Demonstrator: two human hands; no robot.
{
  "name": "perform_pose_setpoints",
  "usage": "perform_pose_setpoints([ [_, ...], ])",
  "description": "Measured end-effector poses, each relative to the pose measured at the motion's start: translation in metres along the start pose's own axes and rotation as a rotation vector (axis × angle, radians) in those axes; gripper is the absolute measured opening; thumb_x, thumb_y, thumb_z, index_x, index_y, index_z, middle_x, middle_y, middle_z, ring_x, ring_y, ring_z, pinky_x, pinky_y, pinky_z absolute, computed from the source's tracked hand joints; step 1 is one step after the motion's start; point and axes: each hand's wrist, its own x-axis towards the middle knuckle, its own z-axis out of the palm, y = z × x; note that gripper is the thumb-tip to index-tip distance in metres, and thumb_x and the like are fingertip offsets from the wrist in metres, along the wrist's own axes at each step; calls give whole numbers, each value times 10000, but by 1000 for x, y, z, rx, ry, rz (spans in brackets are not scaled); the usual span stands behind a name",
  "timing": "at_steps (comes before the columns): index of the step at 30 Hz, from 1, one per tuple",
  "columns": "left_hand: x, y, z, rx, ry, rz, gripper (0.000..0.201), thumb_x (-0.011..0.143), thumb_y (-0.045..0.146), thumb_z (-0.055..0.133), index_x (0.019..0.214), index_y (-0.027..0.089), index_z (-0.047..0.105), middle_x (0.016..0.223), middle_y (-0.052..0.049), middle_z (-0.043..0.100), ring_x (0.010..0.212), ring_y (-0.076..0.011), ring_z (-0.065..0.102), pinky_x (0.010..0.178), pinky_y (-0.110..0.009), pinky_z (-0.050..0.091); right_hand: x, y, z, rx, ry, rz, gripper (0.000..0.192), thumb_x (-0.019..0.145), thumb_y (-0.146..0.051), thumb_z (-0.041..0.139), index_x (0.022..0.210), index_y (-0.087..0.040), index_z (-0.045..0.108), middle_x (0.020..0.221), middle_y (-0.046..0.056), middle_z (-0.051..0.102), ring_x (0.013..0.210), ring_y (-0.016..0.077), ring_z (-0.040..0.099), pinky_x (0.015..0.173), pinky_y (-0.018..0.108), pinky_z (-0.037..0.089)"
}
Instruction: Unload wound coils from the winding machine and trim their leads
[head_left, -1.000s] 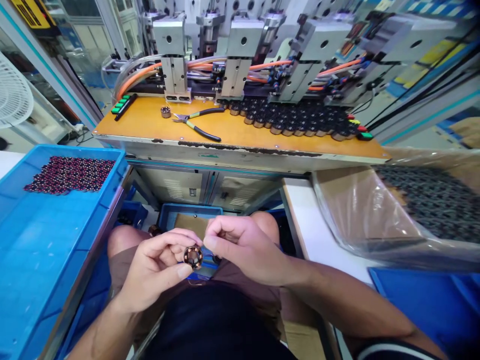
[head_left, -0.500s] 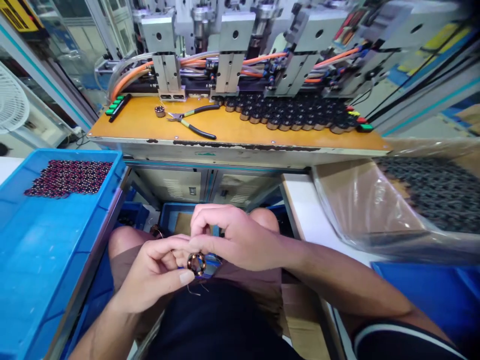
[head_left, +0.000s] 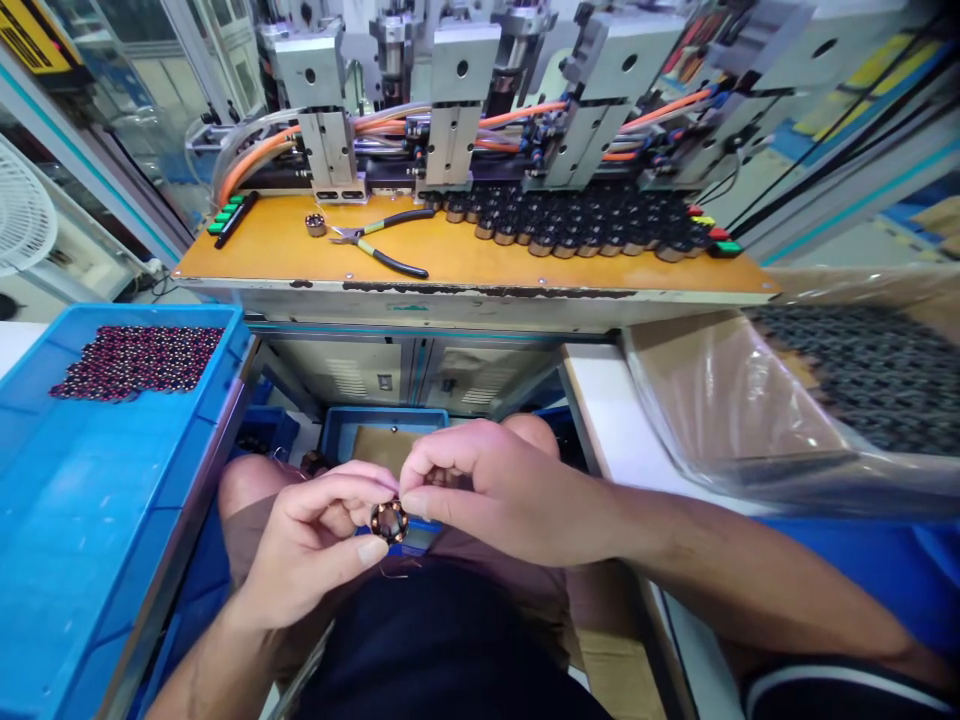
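Silver block-shaped metal machine heads [head_left: 463,65] stand along the back edge of an orange-yellow flat worktop [head_left: 262,250] with a chipped, pale front edge, and bright orange flexible hoses [head_left: 259,160] run behind it. On the worktop's left half sit a single small copper-and-black ring-shaped part [head_left: 316,228] and, just beside it, cutting pliers [head_left: 360,236] with black-and-yellow handles, their jaws apart. Black-topped, copper-sided round parts [head_left: 585,222] crowd the worktop's right half.

In front of the worktop and lower than its top, near the person's lap, is a small dark ring with copper windings [head_left: 403,522]. The left hand [head_left: 311,540] has hold of it, thumb at its lower left and bent fingers behind its upper left. The right hand [head_left: 502,490] is curled, thumb and forefinger brought together at the ring's upper right edge; whether they pinch a wire cannot be told. Fine loose wire [head_left: 395,574] shows below the ring.

Left of and nearer than the worktop, a shallow blue plastic tray [head_left: 75,500] bears closely packed red-and-black small parts [head_left: 146,360]. To the worktop's right, a brown cardboard box lined with clear plastic [head_left: 686,390] holds many dark grey parts [head_left: 877,380].
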Motion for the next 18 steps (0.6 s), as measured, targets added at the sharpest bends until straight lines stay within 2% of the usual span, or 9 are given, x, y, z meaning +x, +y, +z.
perform_pose_setpoints([
  [9, 0, -3, 3, -186, -56, 6, 273, 780, 178, 755, 1046, 241, 747, 1045, -60, 652, 805, -121, 636, 717, -225, 549, -6, 3, 2, 14, 11, -89, 127, 901, -115, 607, 801, -138, 682, 759, -34, 657, 729, 65, 564, 698, 176, 403],
  [18, 6, -2, 2, -127, -23, 42, 320, 714, 206, 816, 1027, 254, 772, 1000, -56, 602, 710, -108, 620, 639, -221, 539, -8, 5, 8, 135, 29, -103, 132, 907, -155, 612, 789, -145, 670, 737, -36, 658, 680, 58, 564, 654, 152, 421],
])
